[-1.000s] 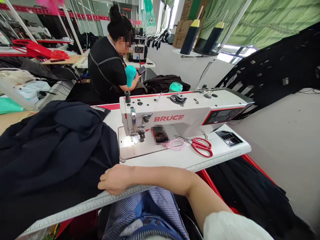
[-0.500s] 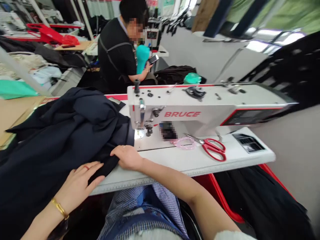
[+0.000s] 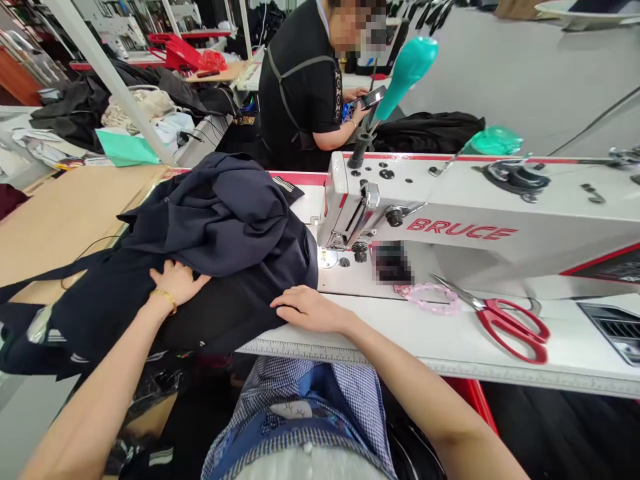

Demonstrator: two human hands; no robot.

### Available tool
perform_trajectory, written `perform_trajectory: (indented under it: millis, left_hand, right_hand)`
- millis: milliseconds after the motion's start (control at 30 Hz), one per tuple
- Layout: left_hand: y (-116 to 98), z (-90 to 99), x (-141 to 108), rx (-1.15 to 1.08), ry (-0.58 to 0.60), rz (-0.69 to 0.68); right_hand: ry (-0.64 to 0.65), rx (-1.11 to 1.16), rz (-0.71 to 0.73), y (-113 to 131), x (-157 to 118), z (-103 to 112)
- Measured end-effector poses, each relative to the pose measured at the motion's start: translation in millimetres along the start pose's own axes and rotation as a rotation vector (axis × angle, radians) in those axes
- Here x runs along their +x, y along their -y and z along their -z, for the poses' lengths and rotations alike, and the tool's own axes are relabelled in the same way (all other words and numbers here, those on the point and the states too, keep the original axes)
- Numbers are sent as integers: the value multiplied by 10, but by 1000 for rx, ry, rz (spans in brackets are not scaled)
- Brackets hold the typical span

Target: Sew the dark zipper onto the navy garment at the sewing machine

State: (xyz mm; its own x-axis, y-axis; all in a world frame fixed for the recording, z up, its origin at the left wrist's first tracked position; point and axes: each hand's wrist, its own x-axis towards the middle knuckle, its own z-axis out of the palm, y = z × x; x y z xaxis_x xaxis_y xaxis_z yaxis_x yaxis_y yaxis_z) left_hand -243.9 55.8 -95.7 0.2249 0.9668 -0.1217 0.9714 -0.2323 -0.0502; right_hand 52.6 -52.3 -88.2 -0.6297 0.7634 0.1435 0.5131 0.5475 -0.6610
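Note:
A large dark navy garment (image 3: 230, 227) lies bunched on the sewing table, spreading left from the needle area of the white sewing machine (image 3: 430, 227). My left hand (image 3: 175, 287) rests on the cloth with the thumb spread and fingertips partly lost in a fold; it looks open. Near the cloth's right edge, my right hand (image 3: 310, 309) lies low with fingers stretched out, touching the garment below the needle plate (image 3: 329, 259). No fabric is visibly pinched in either hand.
Red-handled scissors (image 3: 515, 327) and a pink bead bracelet (image 3: 433, 298) lie right of my right hand. A ruler strip (image 3: 310, 351) runs along the table's front edge. A tan board (image 3: 75, 200) adjoins at left. Beyond the machine, a person (image 3: 300, 80) holds a phone (image 3: 373, 98).
My left hand has moved farther up the cloth, away from me. The right hand's fingers have straightened from a grip on the cloth edge. The view has shifted left and closer.

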Motion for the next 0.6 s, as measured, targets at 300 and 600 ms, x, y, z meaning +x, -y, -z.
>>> perform_trajectory:
  millis: [300,600]
  left_hand:
    - [-538,201,-198,-7,-208,-245]
    - [-1120,-277,-683,-261,-327,-530]
  right_hand:
    - [-115,-328,-217,89,83,-151]
    - [-268,-468,-157,6,26,-261]
